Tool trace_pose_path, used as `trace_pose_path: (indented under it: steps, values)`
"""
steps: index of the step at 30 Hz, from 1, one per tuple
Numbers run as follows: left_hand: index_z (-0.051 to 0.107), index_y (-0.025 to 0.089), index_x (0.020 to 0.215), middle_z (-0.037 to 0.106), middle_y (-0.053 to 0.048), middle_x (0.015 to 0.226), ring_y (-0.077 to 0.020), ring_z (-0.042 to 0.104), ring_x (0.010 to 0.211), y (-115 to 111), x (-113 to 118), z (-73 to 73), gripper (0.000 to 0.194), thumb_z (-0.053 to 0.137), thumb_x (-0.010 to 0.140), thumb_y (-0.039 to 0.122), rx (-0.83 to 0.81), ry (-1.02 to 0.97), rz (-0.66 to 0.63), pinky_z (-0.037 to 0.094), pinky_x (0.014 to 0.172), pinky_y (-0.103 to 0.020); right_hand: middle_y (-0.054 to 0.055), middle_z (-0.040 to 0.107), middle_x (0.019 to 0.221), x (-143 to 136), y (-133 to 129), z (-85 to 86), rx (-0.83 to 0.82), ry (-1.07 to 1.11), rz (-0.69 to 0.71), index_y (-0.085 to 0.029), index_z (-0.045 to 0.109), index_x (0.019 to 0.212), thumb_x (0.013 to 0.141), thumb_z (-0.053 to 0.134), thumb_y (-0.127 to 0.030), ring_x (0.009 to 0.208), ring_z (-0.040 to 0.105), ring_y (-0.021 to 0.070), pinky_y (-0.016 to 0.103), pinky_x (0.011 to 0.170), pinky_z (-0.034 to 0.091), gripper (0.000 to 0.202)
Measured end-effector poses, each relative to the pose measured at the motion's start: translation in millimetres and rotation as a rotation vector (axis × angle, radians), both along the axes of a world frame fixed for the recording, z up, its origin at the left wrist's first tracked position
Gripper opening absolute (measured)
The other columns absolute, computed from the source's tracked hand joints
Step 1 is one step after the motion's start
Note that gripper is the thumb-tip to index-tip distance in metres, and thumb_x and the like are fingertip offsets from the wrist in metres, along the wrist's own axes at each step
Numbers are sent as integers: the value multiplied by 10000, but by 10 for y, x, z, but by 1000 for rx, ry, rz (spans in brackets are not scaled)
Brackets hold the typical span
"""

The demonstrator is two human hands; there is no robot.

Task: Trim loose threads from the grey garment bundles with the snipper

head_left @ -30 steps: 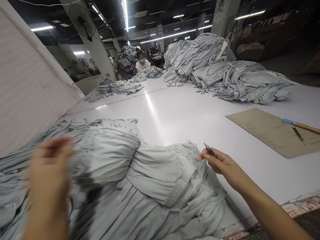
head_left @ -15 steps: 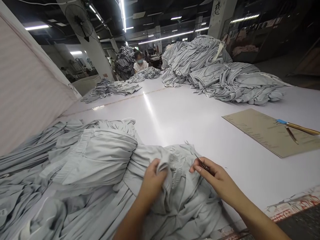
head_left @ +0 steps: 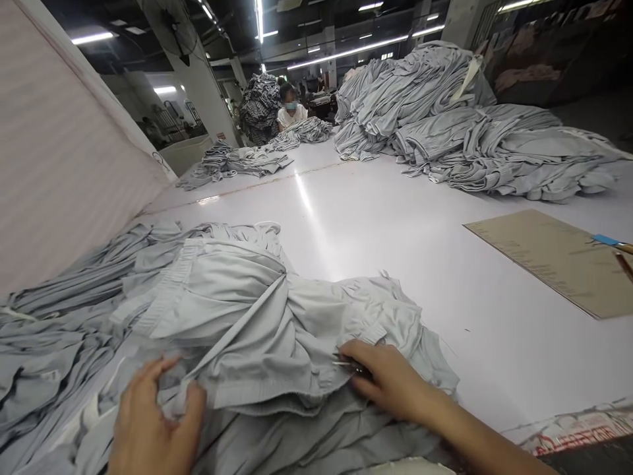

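A light grey garment (head_left: pixel 237 290) with gathered elastic edges lies spread over a heap of similar grey cloth (head_left: pixel 54 336). At its lower left edge is my left hand (head_left: pixel 155 412), slightly blurred, with thumb and fingers apart and nothing between them. My right hand (head_left: pixel 378 373) rests on the right part of the garment, its fingers closed round small dark metal snips (head_left: pixel 352 364) whose tips point left.
Big piles of grey garments (head_left: pixel 425 119) stand at the table's back right, smaller ones (head_left: pixel 247 160) at the back left. A brown board (head_left: pixel 544 260) with a blue-ended tool (head_left: pixel 610 241) lies right. A masked person (head_left: pixel 291 112) is beyond the table. Pink cloth (head_left: pixel 74 145) hangs left.
My left hand has let go of the cloth and moved left, its fingers now apart. My right hand, still with the snips, has moved left and down onto the garment, which lies more spread out.
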State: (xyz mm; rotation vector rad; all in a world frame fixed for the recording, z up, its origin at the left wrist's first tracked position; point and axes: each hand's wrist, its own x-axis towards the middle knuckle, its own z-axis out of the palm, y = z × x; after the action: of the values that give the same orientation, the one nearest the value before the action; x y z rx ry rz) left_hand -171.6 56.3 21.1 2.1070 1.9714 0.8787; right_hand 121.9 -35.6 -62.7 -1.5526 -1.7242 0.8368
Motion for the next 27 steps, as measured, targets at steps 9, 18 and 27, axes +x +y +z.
trace_pose_path:
  steps: [9,18,27]
  values:
    - [515,223,717,595,-9,669,-215,555,673,-313,1138,-305,138,534,671,94,-513,-162,-657,397,645,-302,16,625,917,-22,-145,174,90,177,-158,-223,509,1025,758,457,-91,798,602,181,261,685,472,302]
    - [460,222,745,462,73,652,-100,438,580,-423,1088,-357,182,566,664,99,-499,-874,-458,343,527,-176,16,568,884,-115,-275,383,33,264,-32,-219,553,878,890,534,-246,773,561,165,248,675,427,35]
    - [442,234,818,467,60,700,-139,477,644,-488,1018,-527,170,544,727,133,-351,-552,-535,404,595,-223,-53,550,654,-285,-179,438,-98,85,47,-224,545,862,961,468,-396,579,506,122,215,540,316,213]
